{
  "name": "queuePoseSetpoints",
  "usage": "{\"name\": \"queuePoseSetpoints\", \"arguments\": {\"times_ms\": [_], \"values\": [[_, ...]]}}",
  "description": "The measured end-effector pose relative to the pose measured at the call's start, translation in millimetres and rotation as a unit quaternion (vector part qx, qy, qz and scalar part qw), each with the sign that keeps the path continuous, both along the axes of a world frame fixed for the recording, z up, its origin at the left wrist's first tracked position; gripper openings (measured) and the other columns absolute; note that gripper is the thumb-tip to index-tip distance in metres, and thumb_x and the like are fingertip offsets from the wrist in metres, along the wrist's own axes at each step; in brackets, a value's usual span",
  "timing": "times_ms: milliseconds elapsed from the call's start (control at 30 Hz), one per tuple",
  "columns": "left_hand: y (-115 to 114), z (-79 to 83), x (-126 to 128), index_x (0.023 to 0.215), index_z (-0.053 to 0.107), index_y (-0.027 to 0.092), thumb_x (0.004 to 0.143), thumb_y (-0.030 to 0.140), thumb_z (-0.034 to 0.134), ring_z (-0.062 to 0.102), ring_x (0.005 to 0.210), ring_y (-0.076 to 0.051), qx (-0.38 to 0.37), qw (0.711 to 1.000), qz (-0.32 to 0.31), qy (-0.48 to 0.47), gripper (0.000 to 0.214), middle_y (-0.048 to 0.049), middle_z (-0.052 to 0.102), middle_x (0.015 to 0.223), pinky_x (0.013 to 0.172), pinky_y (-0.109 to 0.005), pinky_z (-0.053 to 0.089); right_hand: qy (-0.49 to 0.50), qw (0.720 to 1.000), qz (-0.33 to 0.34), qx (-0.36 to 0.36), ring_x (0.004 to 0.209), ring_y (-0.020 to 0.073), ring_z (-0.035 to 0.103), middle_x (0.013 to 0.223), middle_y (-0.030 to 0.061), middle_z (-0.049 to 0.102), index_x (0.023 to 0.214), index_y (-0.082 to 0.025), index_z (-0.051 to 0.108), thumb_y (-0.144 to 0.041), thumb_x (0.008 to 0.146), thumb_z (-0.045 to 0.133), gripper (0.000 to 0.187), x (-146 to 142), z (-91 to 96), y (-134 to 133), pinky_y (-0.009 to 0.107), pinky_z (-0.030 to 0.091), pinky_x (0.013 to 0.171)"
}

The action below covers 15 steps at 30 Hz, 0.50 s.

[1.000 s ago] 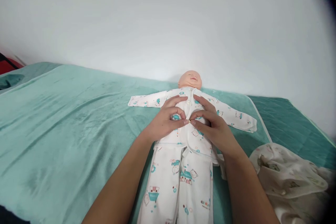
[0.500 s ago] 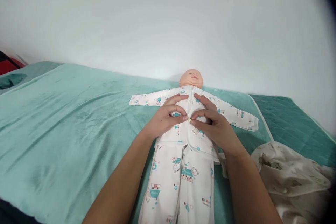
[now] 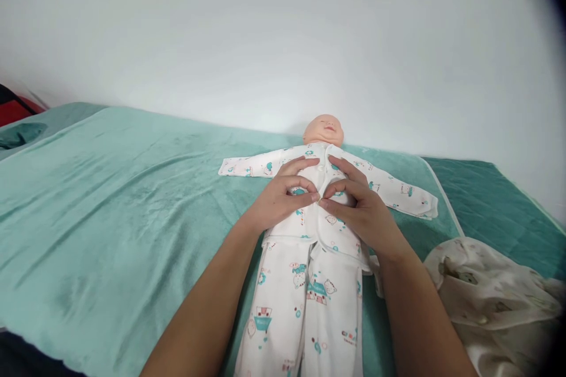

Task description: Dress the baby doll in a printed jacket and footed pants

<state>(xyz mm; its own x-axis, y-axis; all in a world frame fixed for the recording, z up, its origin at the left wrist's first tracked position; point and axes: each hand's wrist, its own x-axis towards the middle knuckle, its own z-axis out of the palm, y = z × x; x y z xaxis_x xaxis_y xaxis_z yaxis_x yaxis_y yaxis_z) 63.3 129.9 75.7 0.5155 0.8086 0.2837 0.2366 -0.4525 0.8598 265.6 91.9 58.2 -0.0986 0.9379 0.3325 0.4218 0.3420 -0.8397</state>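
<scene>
A baby doll (image 3: 324, 129) lies on its back, dressed in a white printed baby shirt (image 3: 335, 241) and matching pants (image 3: 276, 312). At the middle of the shirt's front edge, my left hand (image 3: 289, 191) pinches the fabric between thumb and index finger. Opposite it, my right hand (image 3: 356, 197) pinches the other side of the same front opening, its thumb and index fingertips almost meeting the left ones. A small pale button sits between the fingertips, mostly hidden. The other fingers of both hands rest on the doll's chest.
The doll lies on a light green blanket (image 3: 132, 206), with a darker green quilted cover (image 3: 495, 200) to the right. Crumpled white printed cloth (image 3: 490, 288) lies at lower right. A white wall (image 3: 265, 47) rises behind the doll's head.
My fingertips have shifted slightly around the button, which is now more covered. The right index finger has lifted a little. The whole view has moved slightly.
</scene>
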Motion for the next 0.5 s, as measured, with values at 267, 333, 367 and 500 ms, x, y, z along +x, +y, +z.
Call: {"name": "queuePoseSetpoints", "arguments": {"times_ms": [267, 333, 367, 500], "values": [[4.3, -4.1, -3.9, 0.095, 0.074, 0.027, 0.091, 0.03, 0.062, 0.025, 0.151, -0.023, 0.031, 0.999, -0.029, 0.007, 0.012, 0.0019, 0.045, 0.153, 0.124, -0.048, 0.024, 0.011, 1.0, -0.013, 0.002, 0.149, 0.027, 0.025, 0.155, -0.0055, 0.041, 0.08, -0.027, 0.065, -0.035, 0.082, 0.073, 0.011, -2.2, -0.4, -0.3, 0.054, 0.023, 0.12], [4.7, -4.7, -4.6, 0.096, 0.072, 0.027, 0.091, 0.029, 0.062, 0.023, 0.151, -0.024, 0.038, 0.999, -0.033, 0.018, 0.012, 0.0015, 0.043, 0.155, 0.124, -0.049, 0.023, 0.013, 1.0, -0.012, 0.002, 0.149, 0.027, 0.025, 0.155, -0.0049, 0.041, 0.081, -0.027, 0.065, -0.035, 0.082, 0.073, 0.012, -2.2, 0.1, 0.0, 0.053, 0.023, 0.12], [4.7, -5.0, -4.7, 0.097, 0.072, 0.027, 0.09, 0.028, 0.063, 0.023, 0.151, -0.024, 0.043, 0.998, -0.036, 0.023, 0.011, 0.0012, 0.042, 0.155, 0.124, -0.049, 0.023, 0.015, 1.0, -0.011, 0.001, 0.149, 0.0271, 0.025, 0.155, -0.0043, 0.041, 0.081, -0.027, 0.065, -0.036, 0.082, 0.073, 0.013, -2.1, 0.6, 0.1, 0.053, 0.023, 0.12], [3.2, -5.8, -2.7, 0.096, 0.068, 0.025, 0.083, 0.019, 0.069, 0.022, 0.151, -0.024, 0.068, 0.997, -0.031, 0.036, 0.015, -0.0008, 0.041, 0.155, 0.123, -0.049, 0.024, 0.022, 1.0, -0.012, -0.016, 0.149, 0.0269, 0.024, 0.155, -0.0025, 0.041, 0.083, -0.026, 0.066, -0.044, 0.087, 0.066, 0.018, -3.2, 4.1, -0.3, 0.051, 0.022, 0.12]]}}
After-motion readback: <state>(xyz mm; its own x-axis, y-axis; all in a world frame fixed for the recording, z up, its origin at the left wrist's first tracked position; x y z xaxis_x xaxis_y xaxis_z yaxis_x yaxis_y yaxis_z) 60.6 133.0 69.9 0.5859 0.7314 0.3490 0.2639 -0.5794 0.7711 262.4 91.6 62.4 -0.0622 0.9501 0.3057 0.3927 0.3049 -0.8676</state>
